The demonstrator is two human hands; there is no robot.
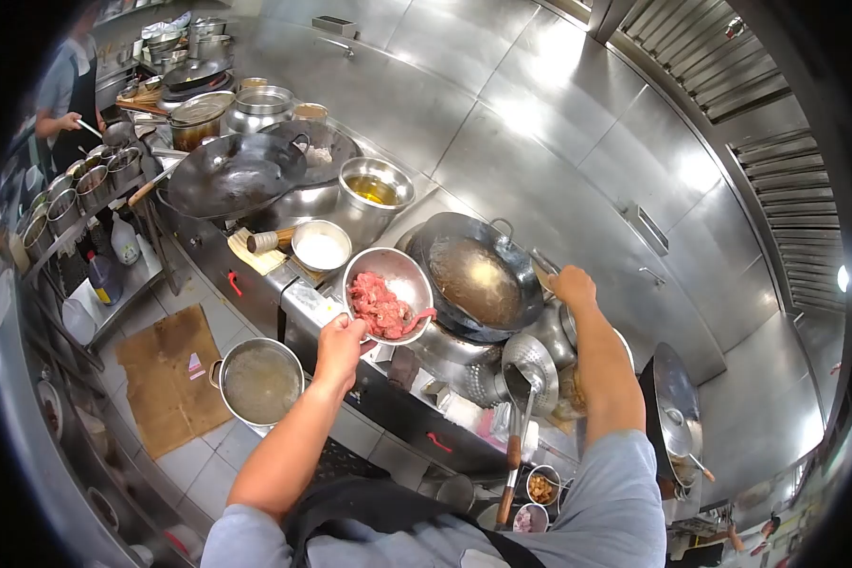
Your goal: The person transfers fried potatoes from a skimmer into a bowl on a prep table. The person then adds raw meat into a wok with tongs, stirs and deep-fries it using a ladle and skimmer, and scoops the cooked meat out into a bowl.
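My left hand [339,348] is closed on the rim of a steel bowl [403,275] that is tilted toward me. Raw red meat slices [379,303] lie in it, and one strip hangs over the right edge. Just right of the bowl sits a black wok [456,237] with a shallow layer of liquid in its bottom. My right hand [572,286] is closed at the wok's right rim, beside a grey metal piece; what it grips is mostly hidden. Below the wok, a perforated skimmer [530,358] and a ladle with a wooden handle [514,452] rest together.
A pot of yellow oil [373,189] and a bowl of white powder or liquid [321,245] stand behind the meat bowl. Another wok [232,175] is at the left, a further wok [670,402] at the right. A pot [261,381] is low left. A co-worker [66,104] stands far left.
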